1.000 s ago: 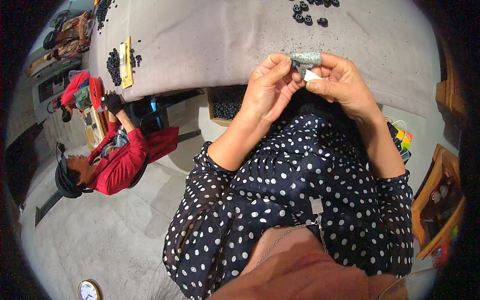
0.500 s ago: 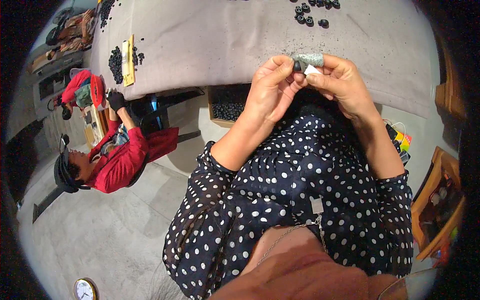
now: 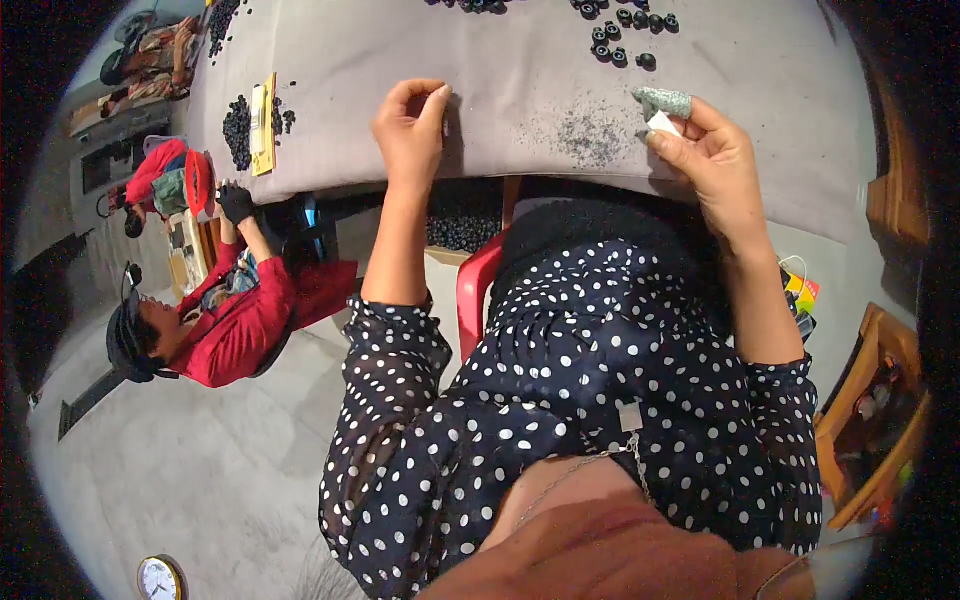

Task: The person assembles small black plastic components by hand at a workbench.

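My right hand (image 3: pixel 715 165) is raised over the near edge of the cloth-covered table (image 3: pixel 500 60). Its thumb and fingers pinch a small white piece (image 3: pixel 662 124), flat and pale, of a kind I cannot make out. A speckled grey-green wrap (image 3: pixel 664 101) covers its index finger. To the left, my left hand (image 3: pixel 410 138) is above the cloth with fingers curled and thumb against them; whatever is in them is hidden. Dark crumbs (image 3: pixel 590 138) are scattered on the cloth between the hands. Small round black parts (image 3: pixel 620 57) with holes lie beyond the right hand.
More black parts (image 3: pixel 468 4) lie at the far edge. At left, a yellow strip (image 3: pixel 263 125) stands beside a pile of tiny black pieces (image 3: pixel 237 132). Below the table is a box of black pieces (image 3: pixel 458 233), near a red chair (image 3: pixel 470 300). A person in red (image 3: pixel 240 325) works at left.
The hands were together around a small black part. My left hand has moved away left and that part is no longer visible. My right hand has shifted slightly right, still pinching the white piece.
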`<state>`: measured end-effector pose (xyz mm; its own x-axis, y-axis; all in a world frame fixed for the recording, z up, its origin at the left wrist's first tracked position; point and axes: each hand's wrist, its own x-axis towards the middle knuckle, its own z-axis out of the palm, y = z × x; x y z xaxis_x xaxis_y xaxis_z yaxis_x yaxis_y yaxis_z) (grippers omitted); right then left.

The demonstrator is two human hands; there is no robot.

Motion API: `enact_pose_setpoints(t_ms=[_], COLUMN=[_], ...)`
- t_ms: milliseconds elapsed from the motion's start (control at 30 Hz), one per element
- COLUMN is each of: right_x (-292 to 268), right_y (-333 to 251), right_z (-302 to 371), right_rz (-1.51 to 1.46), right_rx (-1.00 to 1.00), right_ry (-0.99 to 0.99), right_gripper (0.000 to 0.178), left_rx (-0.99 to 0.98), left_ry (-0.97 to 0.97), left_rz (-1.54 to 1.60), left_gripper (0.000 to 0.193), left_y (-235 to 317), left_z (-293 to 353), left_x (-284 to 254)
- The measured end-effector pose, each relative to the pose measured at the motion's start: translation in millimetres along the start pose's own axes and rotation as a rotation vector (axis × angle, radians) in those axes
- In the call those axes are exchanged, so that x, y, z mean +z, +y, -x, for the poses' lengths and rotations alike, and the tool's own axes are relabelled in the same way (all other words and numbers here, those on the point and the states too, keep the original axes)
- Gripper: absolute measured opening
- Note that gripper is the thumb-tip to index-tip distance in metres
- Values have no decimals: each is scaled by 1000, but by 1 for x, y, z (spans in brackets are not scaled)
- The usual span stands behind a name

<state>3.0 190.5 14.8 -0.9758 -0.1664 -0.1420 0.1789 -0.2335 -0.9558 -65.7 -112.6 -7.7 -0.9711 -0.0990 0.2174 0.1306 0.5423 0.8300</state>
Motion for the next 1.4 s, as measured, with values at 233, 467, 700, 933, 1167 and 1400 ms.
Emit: enact_pose_setpoints(t_ms=[233, 467, 700, 933, 1167, 1400], right_x=[-20, -13, -15, -19, -15, 9], right_y=[12, 16, 19, 19, 17, 14], right_z=[-7, -1, 0, 0, -1, 11], right_rz=[-58, -98, -68, -90, -15, -74], right_rx=[-24, -54, -23, -32, -45, 120], right_ry=[110, 240, 245, 228, 182, -140], right_gripper=[26, 23, 32, 23, 27, 34], left_rx=[632, 602, 682, 423, -469, -718], left_ry=[161, -332, -401, -395, -526, -527], left_rz=[-439, -210, -349, 143, 890, 1230], left_gripper=[20, 21, 18, 16, 26, 27], left_y=[35, 99, 92, 86, 73, 63], left_z=[-9, -13, -19, 1, 48, 64], left_x=[39, 126, 142, 116, 64, 64])
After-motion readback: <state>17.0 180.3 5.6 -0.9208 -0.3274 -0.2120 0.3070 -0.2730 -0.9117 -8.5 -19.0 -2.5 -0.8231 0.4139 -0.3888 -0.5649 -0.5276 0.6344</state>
